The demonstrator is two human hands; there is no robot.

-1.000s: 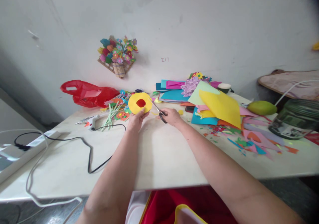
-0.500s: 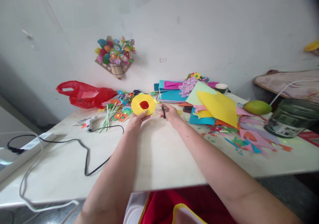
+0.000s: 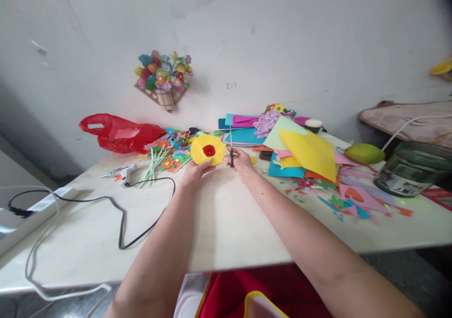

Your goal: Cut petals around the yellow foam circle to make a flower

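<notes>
My left hand (image 3: 197,173) pinches the lower edge of a round yellow foam flower (image 3: 198,146), which faces me with a raised red centre (image 3: 209,151). In my right hand (image 3: 241,161) is a pair of scissors (image 3: 231,155) with black handles, its blades pointing up and away. The scissors stand just right of the flower's edge; whether they touch it I cannot tell. Both hands are above the middle of the white table (image 3: 240,224). My right fingers are closed round the handles and partly hide them.
Left lie a glue gun (image 3: 127,175) with its black cord, pale green sticks (image 3: 154,165), small foam flowers (image 3: 171,164), a red plastic bag (image 3: 120,133) and a power strip (image 3: 52,205). Right are foam sheets (image 3: 310,150), scraps (image 3: 360,200), a mango (image 3: 364,153) and a glass jar (image 3: 413,169).
The yellow flower has moved slightly right and down, closer to the scissors. The scissor blades have turned to point more upright. Both hands keep their hold.
</notes>
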